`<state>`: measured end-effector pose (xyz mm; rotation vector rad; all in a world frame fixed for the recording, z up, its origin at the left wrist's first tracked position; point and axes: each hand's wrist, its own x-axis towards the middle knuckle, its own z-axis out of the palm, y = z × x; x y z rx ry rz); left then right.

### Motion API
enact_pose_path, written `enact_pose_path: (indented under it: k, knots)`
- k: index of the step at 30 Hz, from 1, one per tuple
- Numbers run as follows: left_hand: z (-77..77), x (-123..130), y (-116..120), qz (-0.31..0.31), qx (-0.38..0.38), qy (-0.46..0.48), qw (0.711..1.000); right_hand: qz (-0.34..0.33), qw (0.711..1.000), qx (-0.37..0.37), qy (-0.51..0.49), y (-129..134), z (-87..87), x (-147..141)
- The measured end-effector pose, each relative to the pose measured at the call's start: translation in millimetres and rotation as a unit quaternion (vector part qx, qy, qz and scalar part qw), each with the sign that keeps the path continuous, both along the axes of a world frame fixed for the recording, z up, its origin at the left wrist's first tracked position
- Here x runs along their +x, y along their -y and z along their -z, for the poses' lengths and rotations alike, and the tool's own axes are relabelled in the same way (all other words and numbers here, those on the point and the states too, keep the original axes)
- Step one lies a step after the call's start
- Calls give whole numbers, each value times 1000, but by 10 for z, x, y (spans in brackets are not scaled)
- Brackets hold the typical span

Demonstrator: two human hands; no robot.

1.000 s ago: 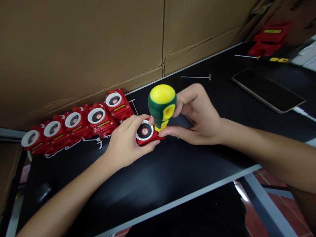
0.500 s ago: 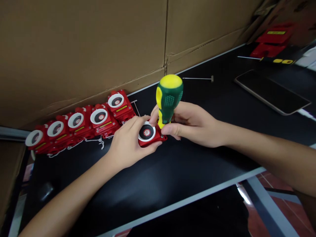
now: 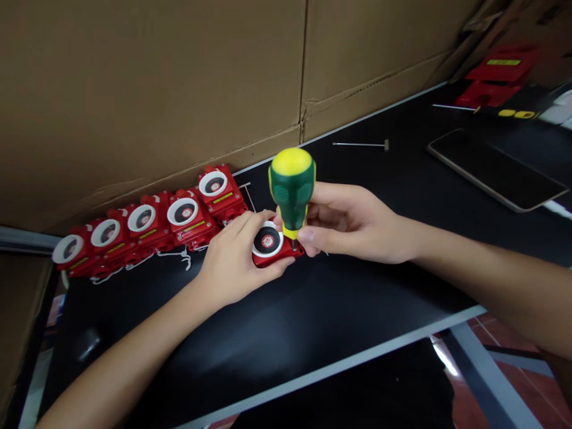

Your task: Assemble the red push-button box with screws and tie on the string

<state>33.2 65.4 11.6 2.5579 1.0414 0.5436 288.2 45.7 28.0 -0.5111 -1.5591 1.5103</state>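
My left hand [image 3: 235, 256] is wrapped round a red box with a white ring and a dark round center [image 3: 267, 239], holding it on the black table [image 3: 277, 339]. A short, stubby screwdriver [image 3: 292, 185] with a green and yellow handle stands nearly upright over the box's right corner. My right hand [image 3: 353, 223] grips its lower handle between thumb and fingers. The tip appears to meet a screw at that corner; the contact itself is too small to make out. Part of the box's far side is hidden behind my left fingers.
Several similar red boxes [image 3: 183, 211] line the left rear, white cord along their front. Cardboard [image 3: 179, 89] walls the back. A thin T-shaped metal rod [image 3: 361, 144], a phone [image 3: 496, 170], another screwdriver [image 3: 513, 113] and a red part [image 3: 503, 65] lie to the right.
The screwdriver has tipped from a rightward lean to nearly upright, its handle top moving left. My right fingers have shifted on it. My left hand keeps its hold on the red box.
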Motion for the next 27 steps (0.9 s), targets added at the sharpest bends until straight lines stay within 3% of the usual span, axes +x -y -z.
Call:
enact_pose_path:
  k: [7, 12, 18, 27]
  knots:
    - [2, 1, 10, 13, 24, 5, 1000, 115, 991, 7, 70, 93, -35, -55]
    - [-14, 12, 14, 13, 26, 10, 1000, 20, 998, -67, 13, 135, -156, -35]
    - [9, -7, 2, 9, 24, -1, 1000, -36, 999, -8, -5, 111, -150, 34]
    - [5, -4, -11, 4, 0, -1, 1000, 23, 999, 19, 36, 26, -34, 28]
